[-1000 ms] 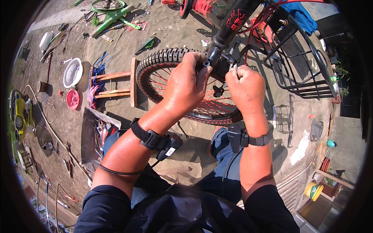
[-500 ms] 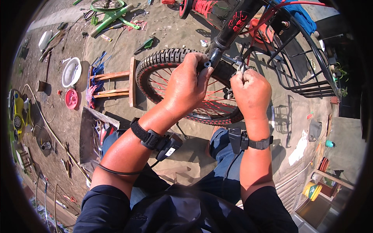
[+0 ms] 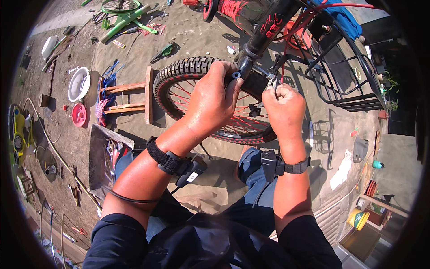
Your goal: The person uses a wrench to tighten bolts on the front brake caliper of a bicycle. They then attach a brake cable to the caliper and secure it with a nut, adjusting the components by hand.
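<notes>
Before me is a bicycle wheel with a knobby black tire point(image 3: 186, 67) and red spokes, beneath a black bicycle tube point(image 3: 268, 32) with red markings. My left hand point(image 3: 209, 99) is closed by the tube's lower end, thumb and forefinger pinching a small dark ring-ended part point(image 3: 236, 75). To its right, my right hand point(image 3: 285, 108) pinches a small silvery metal part point(image 3: 273, 81) beside the tire; the fingers hide some of it. A red cable point(image 3: 283, 68) runs down close to that hand.
A black wire basket point(image 3: 354, 106) stands at the right. Left of the wheel are a wooden stool point(image 3: 148, 95), a white basin point(image 3: 87, 85), a pink bowl point(image 3: 79, 121) and a metal tray point(image 3: 96, 154) with tools. Green bicycle parts point(image 3: 123, 27) lie at the far left.
The view has shifted slightly, so the surroundings sit a little further left. My right hand has tilted slightly and more of the silvery part shows; my left keeps its pinch.
</notes>
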### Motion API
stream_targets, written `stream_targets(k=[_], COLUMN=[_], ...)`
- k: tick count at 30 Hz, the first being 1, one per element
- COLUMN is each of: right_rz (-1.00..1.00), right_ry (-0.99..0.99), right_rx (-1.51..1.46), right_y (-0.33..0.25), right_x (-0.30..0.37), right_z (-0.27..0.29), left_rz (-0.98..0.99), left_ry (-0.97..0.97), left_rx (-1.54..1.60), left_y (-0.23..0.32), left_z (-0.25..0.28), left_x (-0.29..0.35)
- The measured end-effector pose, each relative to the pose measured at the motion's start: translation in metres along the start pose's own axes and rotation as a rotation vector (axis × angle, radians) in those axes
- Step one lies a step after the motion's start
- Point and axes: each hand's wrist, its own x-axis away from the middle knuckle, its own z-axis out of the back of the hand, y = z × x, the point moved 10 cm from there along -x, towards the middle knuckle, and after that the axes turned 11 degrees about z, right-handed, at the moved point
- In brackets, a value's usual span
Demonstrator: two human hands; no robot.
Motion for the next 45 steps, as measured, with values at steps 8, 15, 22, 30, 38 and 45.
stream_targets(k=[8,15,22,30,38,45], right_rz=[-0.365,-0.336,-0.302,-0.34,-0.371,-0.34], right_ry=[-0.111,-0.104,-0.118,-0.203,-0.13,-0.03], right_rx=[-0.378,-0.546,-0.487,-0.518,-0.62,-0.644], right_y=[0.026,0.038,0.044,0.037,0.039,0.044], right_x=[0.022,0.025,0.013,0.024,0.029,0.026], right_z=[-0.026,-0.034,-0.021,-0.034,-0.034,-0.032], left_rz=[0.079,0.089,0.047,0.138,0.143,0.115], left_ry=[-0.046,-0.07,-0.062,-0.095,-0.09,-0.079], left_rx=[0.004,0.009,-0.002,0.002,-0.01,0.013], left_y=[-0.005,-0.003,0.0,-0.006,-0.007,-0.007], left_z=[-0.004,-0.003,-0.004,-0.005,-0.005,-0.006], left_x=[-0.001,-0.002,0.0,-0.002,-0.002,-0.002])
